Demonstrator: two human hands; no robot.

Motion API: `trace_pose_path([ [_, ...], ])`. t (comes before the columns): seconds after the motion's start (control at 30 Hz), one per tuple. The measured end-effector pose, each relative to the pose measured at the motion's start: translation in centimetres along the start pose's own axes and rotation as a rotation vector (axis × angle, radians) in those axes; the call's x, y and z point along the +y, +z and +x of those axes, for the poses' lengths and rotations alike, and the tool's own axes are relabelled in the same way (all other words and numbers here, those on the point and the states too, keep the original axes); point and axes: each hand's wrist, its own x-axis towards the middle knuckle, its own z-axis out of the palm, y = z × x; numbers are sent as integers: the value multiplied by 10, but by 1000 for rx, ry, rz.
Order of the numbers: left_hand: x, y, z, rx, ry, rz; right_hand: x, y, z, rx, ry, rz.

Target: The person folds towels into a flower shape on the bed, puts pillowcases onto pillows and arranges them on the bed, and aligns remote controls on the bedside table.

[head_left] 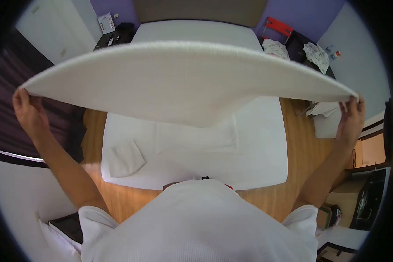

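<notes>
A white cloth [183, 83] is stretched wide in the air above the bed, its middle billowing. My left hand [29, 111] is closed on its corner at the far left, and my right hand [351, 118] grips the opposite corner at the far right. Both arms are spread wide. Below the cloth lies the bed [257, 148] with a white cover. A folded white cloth [125, 159] rests on the bed at the left, near its front edge. Another flat white piece [196, 137] lies at the middle, partly hidden by the raised cloth.
A brown headboard [201, 11] stands at the back. Left of it is a dark bedside table [102, 41]. At the back right are a red-backed chair [278, 27] and crumpled white cloths [317, 56]. Dark curtains [30, 83] hang at the left.
</notes>
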Motion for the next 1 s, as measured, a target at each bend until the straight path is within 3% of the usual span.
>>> trace_pose_path([
  [0.17,-1,38,75,8,66,77,-41,48,59,107,-186,-170],
  [0.2,-15,46,87,-39,50,74,-34,59,70,27,-129,-220],
  [0.23,-34,55,92,-113,34,196,-24,70,79,-55,-67,-272],
  [0.27,-59,63,94,-191,16,319,-8,96,78,10,24,-310],
  [0.3,-86,72,93,-223,-72,408,30,92,98,-206,147,-412],
  [0.37,-150,84,89,-274,-220,491,106,105,113,-223,131,-648],
  [0.4,-173,85,89,-290,-280,483,109,117,107,-233,317,-569],
  [0.47,-177,103,84,-255,-253,553,120,116,116,-281,432,-413],
  [0.6,-168,92,85,-258,-301,491,100,131,90,-211,419,-95],
  [0.67,-135,83,55,-258,-368,234,93,136,69,-218,390,-4],
  [0.87,-103,13,-36,-256,-402,82,97,57,-4,-307,420,150],
  [0.93,-105,-13,-83,-237,-482,68,122,21,-42,-321,488,60],
  [1.0,-122,-56,-130,-238,-571,102,130,12,-97,-308,617,256],
])
